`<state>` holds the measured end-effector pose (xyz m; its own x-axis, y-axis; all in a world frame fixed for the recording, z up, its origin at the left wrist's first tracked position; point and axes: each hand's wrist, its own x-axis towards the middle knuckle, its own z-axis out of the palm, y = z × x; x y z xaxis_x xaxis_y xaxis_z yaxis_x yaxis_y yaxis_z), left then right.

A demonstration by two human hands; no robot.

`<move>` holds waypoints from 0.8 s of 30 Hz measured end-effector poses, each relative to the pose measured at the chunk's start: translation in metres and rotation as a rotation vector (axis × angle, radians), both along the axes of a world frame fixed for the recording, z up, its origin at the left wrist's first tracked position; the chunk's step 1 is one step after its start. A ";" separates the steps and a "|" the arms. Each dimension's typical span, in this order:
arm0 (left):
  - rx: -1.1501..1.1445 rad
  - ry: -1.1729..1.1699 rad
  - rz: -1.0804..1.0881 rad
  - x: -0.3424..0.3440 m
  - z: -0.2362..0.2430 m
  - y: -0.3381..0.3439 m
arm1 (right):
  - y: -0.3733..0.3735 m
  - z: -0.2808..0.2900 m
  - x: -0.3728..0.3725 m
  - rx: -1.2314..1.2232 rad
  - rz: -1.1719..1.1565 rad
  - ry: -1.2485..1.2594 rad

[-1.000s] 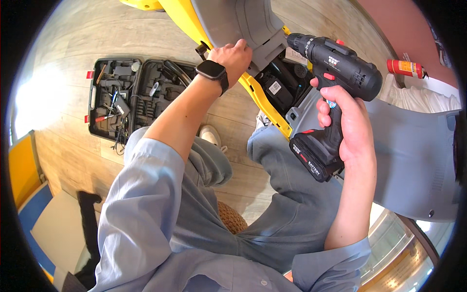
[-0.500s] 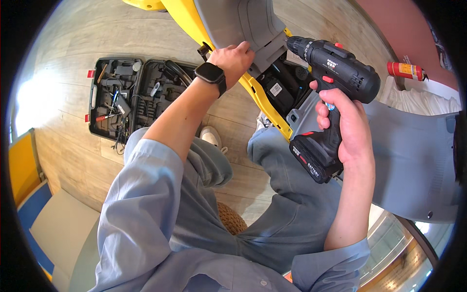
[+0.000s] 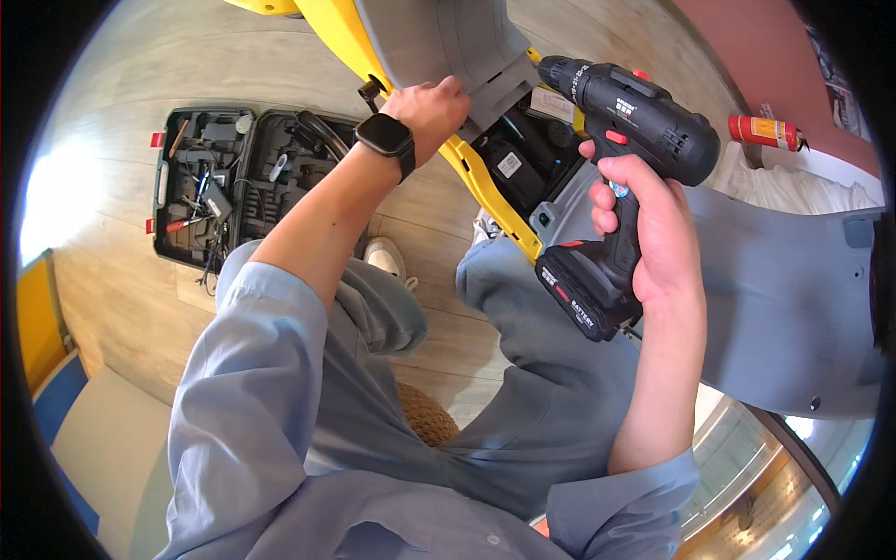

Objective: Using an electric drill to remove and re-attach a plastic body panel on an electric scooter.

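Gripping a black cordless drill (image 3: 625,177) by its handle, the right hand (image 3: 653,233) is closed around the grip with the fingers wrapped to the front, just below the drill's body. The drill is held roughly upright, its battery pack at the near end, just above the person's right knee, and its chuck pointing left and far toward the dark opening of a yellow frame (image 3: 485,187). Whether the chuck touches anything inside cannot be told. The left hand (image 3: 431,107) is curled over the lower edge of a grey panel (image 3: 439,37) that stands on the far side of the frame, fingers hooked on it and mostly hidden; a black smartwatch (image 3: 385,140) sits on that wrist. Inside the frame's opening, between the two hands, lie dark parts with white labels. An open black tool case (image 3: 247,177) lies on the wooden floor (image 3: 131,75) to the left, well apart from both hands, its two halves filled with bits and small tools. A red cylinder (image 3: 763,131) lies on the floor at the far right, beyond a wide grey body panel (image 3: 784,299) that sits right of the drill. A white shoe (image 3: 385,257) shows on the floor near the left forearm.
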<state>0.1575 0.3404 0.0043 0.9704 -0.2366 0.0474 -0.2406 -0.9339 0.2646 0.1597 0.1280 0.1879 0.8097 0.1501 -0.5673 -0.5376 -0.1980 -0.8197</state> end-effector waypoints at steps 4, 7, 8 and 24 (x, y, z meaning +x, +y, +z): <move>0.011 0.003 0.055 -0.003 0.000 -0.003 | 0.001 0.002 0.001 0.013 -0.004 -0.007; 0.025 -0.016 0.102 0.001 0.007 0.006 | 0.001 0.003 0.001 0.049 -0.007 0.040; -0.049 -0.038 0.119 0.005 0.011 0.016 | 0.003 0.004 0.000 0.066 -0.014 0.031; -0.873 0.207 1.026 -0.277 -0.130 0.142 | -0.039 0.025 -0.013 0.115 -0.061 0.076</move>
